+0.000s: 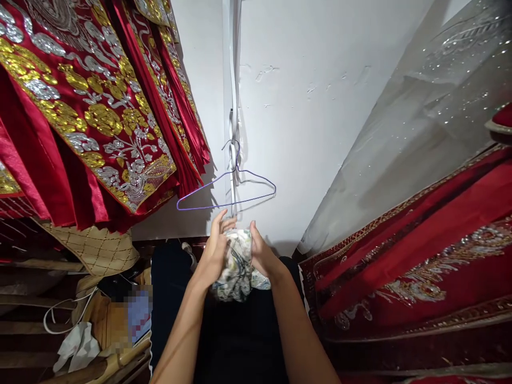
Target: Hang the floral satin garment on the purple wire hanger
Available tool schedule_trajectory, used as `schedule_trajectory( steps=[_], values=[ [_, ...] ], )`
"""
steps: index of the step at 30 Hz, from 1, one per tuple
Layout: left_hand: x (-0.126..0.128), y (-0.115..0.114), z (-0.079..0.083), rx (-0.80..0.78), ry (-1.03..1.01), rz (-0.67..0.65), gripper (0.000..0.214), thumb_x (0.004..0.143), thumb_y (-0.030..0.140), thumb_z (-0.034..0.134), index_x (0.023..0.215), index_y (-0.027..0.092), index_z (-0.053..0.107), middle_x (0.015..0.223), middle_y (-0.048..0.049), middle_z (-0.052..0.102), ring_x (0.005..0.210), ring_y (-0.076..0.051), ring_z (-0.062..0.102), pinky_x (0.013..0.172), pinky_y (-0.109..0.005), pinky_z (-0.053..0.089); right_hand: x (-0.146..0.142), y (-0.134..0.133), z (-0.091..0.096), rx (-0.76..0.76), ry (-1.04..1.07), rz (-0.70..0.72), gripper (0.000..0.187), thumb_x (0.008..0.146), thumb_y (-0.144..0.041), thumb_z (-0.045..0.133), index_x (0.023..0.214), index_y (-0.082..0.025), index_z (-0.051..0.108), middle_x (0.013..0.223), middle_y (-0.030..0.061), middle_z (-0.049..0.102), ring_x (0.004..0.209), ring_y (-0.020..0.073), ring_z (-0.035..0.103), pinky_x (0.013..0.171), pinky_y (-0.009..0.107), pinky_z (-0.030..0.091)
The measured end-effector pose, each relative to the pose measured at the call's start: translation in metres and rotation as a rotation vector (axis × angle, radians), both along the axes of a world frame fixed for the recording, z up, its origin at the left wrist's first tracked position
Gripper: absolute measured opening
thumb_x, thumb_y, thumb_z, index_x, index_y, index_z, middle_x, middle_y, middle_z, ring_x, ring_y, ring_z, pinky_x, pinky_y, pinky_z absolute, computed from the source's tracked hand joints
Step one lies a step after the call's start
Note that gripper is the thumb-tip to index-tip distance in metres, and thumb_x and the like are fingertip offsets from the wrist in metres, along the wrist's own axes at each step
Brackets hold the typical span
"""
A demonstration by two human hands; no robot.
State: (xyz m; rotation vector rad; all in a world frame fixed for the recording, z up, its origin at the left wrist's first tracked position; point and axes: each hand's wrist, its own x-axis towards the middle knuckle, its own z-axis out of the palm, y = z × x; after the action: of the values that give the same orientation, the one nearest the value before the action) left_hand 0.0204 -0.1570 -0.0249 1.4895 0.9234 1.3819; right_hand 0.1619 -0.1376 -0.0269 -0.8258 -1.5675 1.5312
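Observation:
A bunched-up patterned cloth [239, 266], white with blue-green and yellowish marks, is gathered between my two hands above my lap. My left hand [217, 245] grips it from the left side, with some fingers raised near its top. On the other side my right hand [262, 250] holds the cloth, thumb pointing up. Its folds hide some of my fingers. Just beyond my hands, a purple wire hanger [252, 201] hangs by its hook on a white strap [232, 80] against the wall, with nothing on it.
Red garments with gold and silver embroidery [104, 117] hang at the left. A sheer glittery white fabric [384, 138] and red beaded garments [440, 261] hang at the right. A white wall [296, 133] stands ahead. Low at left are a wooden slatted piece [36, 298], a white cable [50, 322] and crumpled tissue [78, 344].

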Motion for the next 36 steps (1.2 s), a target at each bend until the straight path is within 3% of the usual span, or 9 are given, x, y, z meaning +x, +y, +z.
schedule_trajectory(
  steps=[3, 5, 10, 15, 21, 25, 29, 33, 36],
  values=[
    [-0.024, 0.009, -0.020, -0.158, 0.155, -0.227, 0.067, 0.091, 0.072, 0.032, 0.112, 0.019, 0.068, 0.103, -0.0114, 0.069, 0.100, -0.028, 0.061, 0.089, -0.036, 0.048, 0.019, 0.005, 0.030, 0.026, -0.184, 0.345, 0.042, 0.087, -0.058, 0.057, 0.093, -0.018, 0.070, 0.083, 0.0059, 0.071, 0.083, 0.0225, 0.067, 0.072, 0.033, 0.053],
    [-0.042, 0.016, -0.034, -0.159, 0.355, -0.318, 0.057, 0.090, 0.067, 0.043, 0.086, 0.018, 0.071, 0.085, -0.0081, 0.069, 0.081, -0.026, 0.060, 0.076, -0.033, 0.048, 0.035, 0.016, 0.046, 0.138, -0.362, 0.377, 0.025, 0.078, -0.041, 0.071, 0.087, -0.017, 0.071, 0.082, 0.0047, 0.072, 0.075, 0.0214, 0.066, 0.065, 0.030, 0.051],
    [-0.101, 0.028, -0.045, -0.086, 0.831, -0.112, 0.031, 0.087, 0.050, 0.056, 0.086, 0.021, 0.069, 0.078, -0.0057, 0.069, 0.073, -0.026, 0.062, 0.068, -0.029, 0.041, 0.051, 0.084, 0.047, 0.580, -0.324, -0.381, 0.026, 0.078, -0.020, 0.057, 0.101, -0.017, 0.071, 0.105, 0.0063, 0.071, 0.099, 0.0225, 0.064, 0.087, 0.032, 0.048],
    [-0.144, 0.041, -0.034, -0.115, 1.201, 0.053, 0.018, 0.086, 0.032, 0.049, 0.088, 0.024, 0.064, 0.083, -0.0091, 0.070, 0.078, -0.029, 0.065, 0.067, -0.030, 0.038, 0.036, 0.140, 0.001, 0.544, -0.464, -0.425, 0.033, 0.079, -0.022, 0.053, 0.107, -0.016, 0.070, 0.106, 0.0085, 0.072, 0.093, 0.0218, 0.063, 0.087, 0.032, 0.047],
    [-0.149, 0.055, -0.020, -0.177, 1.267, 0.019, 0.017, 0.076, 0.033, 0.060, 0.064, 0.022, 0.064, 0.086, -0.0114, 0.071, 0.076, -0.029, 0.066, 0.074, -0.034, 0.043, 0.057, 0.110, -0.027, 0.539, -0.503, -0.445, 0.026, 0.072, -0.016, 0.053, 0.087, -0.019, 0.074, 0.084, 0.0030, 0.074, 0.080, 0.0210, 0.065, 0.074, 0.027, 0.046],
    [-0.146, 0.069, 0.018, 0.088, 1.162, 0.102, 0.025, 0.079, 0.041, 0.058, 0.068, 0.021, 0.067, 0.108, -0.0129, 0.069, 0.095, -0.030, 0.065, 0.087, -0.035, 0.044, 0.087, 0.091, -0.011, 0.546, -0.478, -0.490, 0.026, 0.071, -0.016, 0.053, 0.086, -0.018, 0.074, 0.081, 0.0022, 0.074, 0.080, 0.0219, 0.065, 0.070, 0.027, 0.045],
    [-0.135, 0.089, 0.048, 0.123, 1.191, 0.073, 0.029, 0.081, 0.043, 0.053, 0.076, 0.020, 0.069, 0.093, -0.0110, 0.070, 0.089, -0.028, 0.065, 0.082, -0.033, 0.045, 0.103, 0.081, 0.005, 0.571, -0.451, -0.497, 0.022, 0.072, -0.018, 0.053, 0.083, -0.017, 0.072, 0.079, 0.0019, 0.072, 0.078, 0.0212, 0.064, 0.068, 0.027, 0.044],
    [-0.123, 0.108, 0.042, -0.152, 1.303, -0.219, 0.028, 0.076, 0.046, 0.058, 0.064, 0.021, 0.066, 0.068, -0.0054, 0.067, 0.066, -0.023, 0.061, 0.064, -0.030, 0.041, 0.104, 0.075, 0.005, 0.566, -0.450, -0.497, 0.023, 0.072, -0.018, 0.052, 0.084, -0.018, 0.072, 0.081, 0.0019, 0.073, 0.079, 0.0213, 0.065, 0.068, 0.026, 0.044],
    [-0.122, 0.118, 0.033, -0.073, 1.282, -0.177, 0.021, 0.074, 0.038, 0.059, 0.064, 0.021, 0.067, 0.076, -0.0069, 0.069, 0.070, -0.023, 0.061, 0.069, -0.030, 0.043, 0.099, 0.074, 0.001, 0.530, -0.438, -0.434, 0.026, 0.072, -0.019, 0.051, 0.087, -0.018, 0.072, 0.083, 0.0021, 0.073, 0.079, 0.0216, 0.065, 0.068, 0.026, 0.045]
  ],
)
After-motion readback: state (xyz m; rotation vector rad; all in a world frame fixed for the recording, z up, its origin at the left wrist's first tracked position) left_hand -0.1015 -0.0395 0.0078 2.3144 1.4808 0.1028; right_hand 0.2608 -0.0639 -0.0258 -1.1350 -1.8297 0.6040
